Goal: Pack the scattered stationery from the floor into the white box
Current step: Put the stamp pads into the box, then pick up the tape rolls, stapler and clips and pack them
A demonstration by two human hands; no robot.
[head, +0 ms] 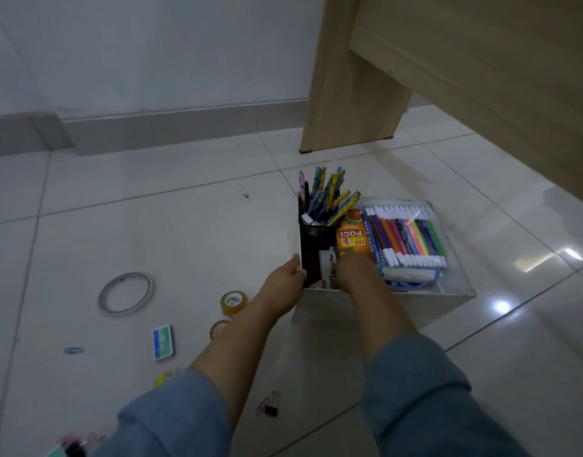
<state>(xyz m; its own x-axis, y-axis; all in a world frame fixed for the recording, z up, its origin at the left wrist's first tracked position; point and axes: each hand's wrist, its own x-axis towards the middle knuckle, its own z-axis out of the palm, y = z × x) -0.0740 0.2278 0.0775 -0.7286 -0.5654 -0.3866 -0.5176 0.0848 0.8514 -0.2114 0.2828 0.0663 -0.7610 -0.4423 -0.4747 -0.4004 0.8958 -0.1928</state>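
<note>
Your left hand (285, 278) grips the near-left corner of the white box (455, 291) on the tiled floor (184, 225), thumb over the rim. Your right hand (356, 270) reaches down inside the box. Its fingers are hidden, so you cannot tell whether it holds anything.

At the box's far left stands a black mesh pen holder (311, 240) full of patterned pencils (326, 192). Right of it are an orange drink carton (351, 237) and a clear pouch of coloured markers (408, 235).

On the floor to the left lie a thin white tape ring (127, 293), a yellowish clear tape roll (234, 302), a green-and-white small box (163, 343) and a blue paper clip (74, 350). A black binder clip (272, 407) lies near, between your sleeves. A light wooden desk leg (349, 94) stands beyond the box.

The carton reads "TEH POCI".
</note>
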